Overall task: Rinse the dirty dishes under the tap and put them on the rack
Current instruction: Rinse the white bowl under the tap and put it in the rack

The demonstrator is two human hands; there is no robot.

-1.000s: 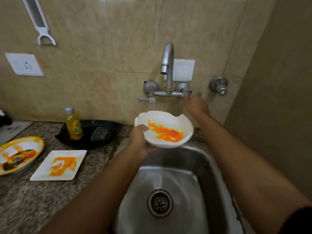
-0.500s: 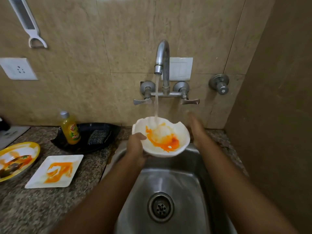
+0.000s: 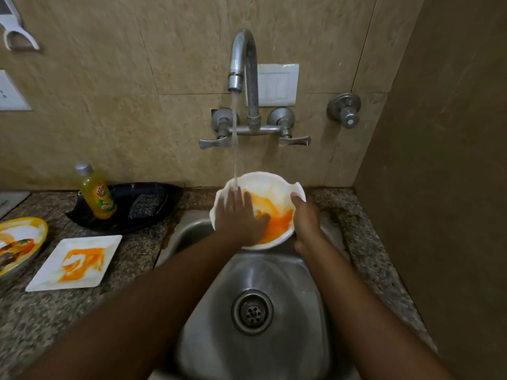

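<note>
Beige marbled wall tiles (image 3: 115, 100) behind the counter, bearing a white blank switch plate (image 3: 279, 85), a white wall socket (image 3: 8, 96) at the left edge and a round metal stop valve (image 3: 345, 109). Speckled brown-grey granite countertop (image 3: 49, 314) below; plain brown side wall (image 3: 452, 160) to the right. Lighting dim and warm.

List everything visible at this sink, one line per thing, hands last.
White scalloped bowl: one, white with orange residue, held over the sink under the running water.
Curved steel tap: one, silver, on the wall, water flowing.
Steel sink: one, silver, below the bowl.
White square plate: one, orange-smeared, on the counter at left.
Yellow-rimmed round plate: one, with food scraps, far left.
Yellow soap bottle: one, standing in a black tray.
Dark scrub pad: one, in the tray.
Left hand: fingers flat inside the bowl.
Right hand: grips the bowl's right rim.
</note>
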